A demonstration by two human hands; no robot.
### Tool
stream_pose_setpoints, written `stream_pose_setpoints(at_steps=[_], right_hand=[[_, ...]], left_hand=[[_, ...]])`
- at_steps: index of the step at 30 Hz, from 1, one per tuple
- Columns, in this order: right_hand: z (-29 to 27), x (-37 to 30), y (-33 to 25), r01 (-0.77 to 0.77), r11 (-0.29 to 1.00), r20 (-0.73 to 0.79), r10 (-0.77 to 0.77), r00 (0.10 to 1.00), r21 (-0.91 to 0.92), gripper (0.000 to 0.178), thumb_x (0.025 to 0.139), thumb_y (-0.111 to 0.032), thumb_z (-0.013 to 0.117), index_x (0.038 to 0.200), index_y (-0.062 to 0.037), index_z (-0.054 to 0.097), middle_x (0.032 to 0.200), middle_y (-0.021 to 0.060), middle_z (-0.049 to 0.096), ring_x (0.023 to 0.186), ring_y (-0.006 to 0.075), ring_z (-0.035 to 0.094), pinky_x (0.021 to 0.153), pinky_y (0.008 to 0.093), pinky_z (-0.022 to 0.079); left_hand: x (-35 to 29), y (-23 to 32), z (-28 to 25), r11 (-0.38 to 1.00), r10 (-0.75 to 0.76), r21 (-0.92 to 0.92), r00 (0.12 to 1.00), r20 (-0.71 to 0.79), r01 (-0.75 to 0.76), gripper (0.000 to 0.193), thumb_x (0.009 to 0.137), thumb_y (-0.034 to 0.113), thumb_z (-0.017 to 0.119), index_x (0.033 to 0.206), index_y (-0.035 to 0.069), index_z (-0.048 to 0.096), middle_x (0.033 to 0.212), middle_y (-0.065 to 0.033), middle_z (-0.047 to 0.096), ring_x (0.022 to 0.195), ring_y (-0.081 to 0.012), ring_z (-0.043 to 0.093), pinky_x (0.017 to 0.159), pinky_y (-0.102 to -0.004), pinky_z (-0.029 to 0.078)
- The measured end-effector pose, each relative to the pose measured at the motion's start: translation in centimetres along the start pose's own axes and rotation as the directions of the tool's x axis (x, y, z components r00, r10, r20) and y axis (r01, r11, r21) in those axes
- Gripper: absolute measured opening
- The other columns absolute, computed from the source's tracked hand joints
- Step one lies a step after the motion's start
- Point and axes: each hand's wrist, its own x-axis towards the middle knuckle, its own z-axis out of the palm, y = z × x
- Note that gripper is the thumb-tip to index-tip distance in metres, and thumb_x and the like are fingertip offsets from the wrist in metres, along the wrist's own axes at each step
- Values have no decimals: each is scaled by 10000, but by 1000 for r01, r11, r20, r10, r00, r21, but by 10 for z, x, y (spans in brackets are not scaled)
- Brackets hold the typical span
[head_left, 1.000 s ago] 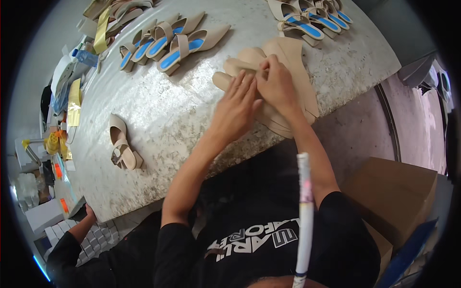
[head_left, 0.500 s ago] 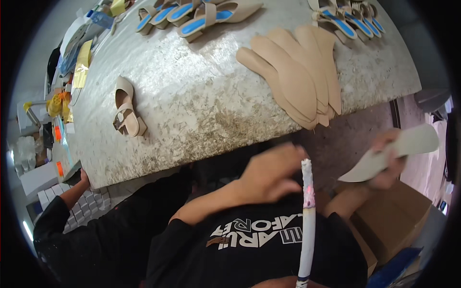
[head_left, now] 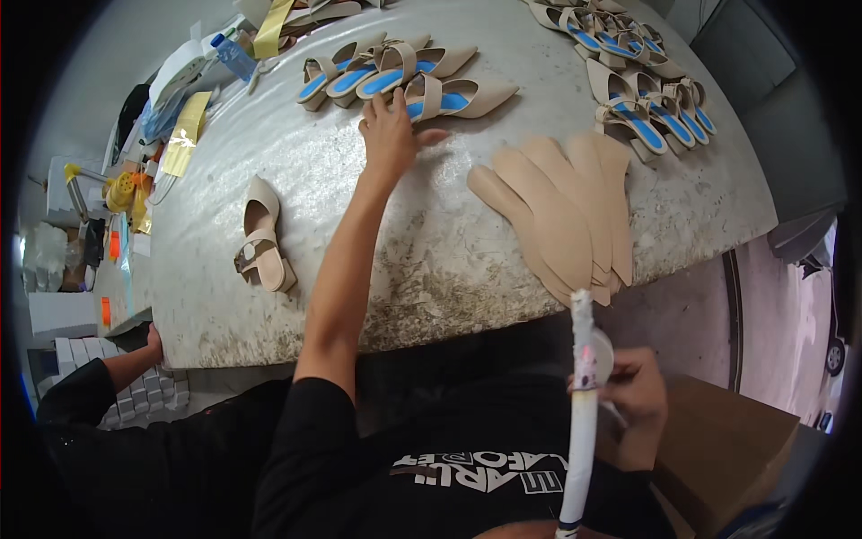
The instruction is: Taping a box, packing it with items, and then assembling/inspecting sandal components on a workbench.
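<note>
My left hand (head_left: pixel 391 135) reaches over the table to a row of beige pointed slingback shoes with blue insole strips. Its fingers are spread at the heel of the nearest shoe (head_left: pixel 471 99), with the thumb stretched to the right; I cannot tell whether they touch it. Low at the right, past the table's edge, my right hand (head_left: pixel 639 391) is closed round a pale insole (head_left: pixel 603 352), partly hidden behind a lit cigarette (head_left: pixel 581 431). Fanned beige insoles (head_left: pixel 566 211) lie at the table's near right edge. A single beige shoe (head_left: pixel 263 238) stands at the left.
More shoes (head_left: pixel 651 112) stand at the far right of the worn table (head_left: pixel 431 296). A water bottle (head_left: pixel 233 57) and yellow sheets (head_left: pixel 186 135) lie at the left edge. A cardboard box (head_left: pixel 727 440) is at lower right. Another person's hand (head_left: pixel 154 343) rests on the left corner.
My left hand has moved from before my chest out to the row of shoes. My right hand has drawn the insole inward and down. The view has shifted, showing more of the far table.
</note>
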Motion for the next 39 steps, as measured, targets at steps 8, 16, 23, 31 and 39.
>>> stream_pose_setpoints(at_steps=[8,16,23,31,39], right_hand=[[31,8,54,318,933,-226,-278,934,169,447,764,34,704,1191,111,598,992,217,697,925,319,709,815,375,574],[68,50,20,353,707,-25,-464,886,-613,430,755,17,803,1159,76,670,1020,163,723,907,179,701,803,275,552],[78,56,22,258,507,74,-355,932,-822,342,777,25,774,1113,33,712,967,152,729,799,160,683,731,262,532],[134,126,16,488,351,208,-600,772,-799,335,768,-42,804,1088,17,723,898,159,717,763,210,701,693,290,542],[97,62,0,393,486,203,-397,895,-781,491,694,19,847,1150,65,669,931,196,709,799,232,708,675,284,552]], left_hand=[[-48,3,-83,988,102,-119,994,43,-96,621,694,231,828,1237,45,589,1062,-130,663,993,-305,618,797,-392,511],[-155,-6,-156,857,406,-479,821,401,-190,549,638,57,791,1169,152,687,1366,-91,548,1327,-342,411,1067,-507,368],[-186,-11,-151,535,200,-826,922,331,181,215,595,168,875,794,201,803,1524,-85,421,1468,-406,173,1150,-570,241],[-185,-17,-131,-10,-175,-877,862,475,481,514,1027,355,480,1379,-20,473,1379,-185,515,1272,-239,496,1071,-369,390],[-210,4,-174,686,-223,-667,957,186,290,362,971,297,584,1148,-12,647,940,-118,662,843,-267,642,738,-340,501]])
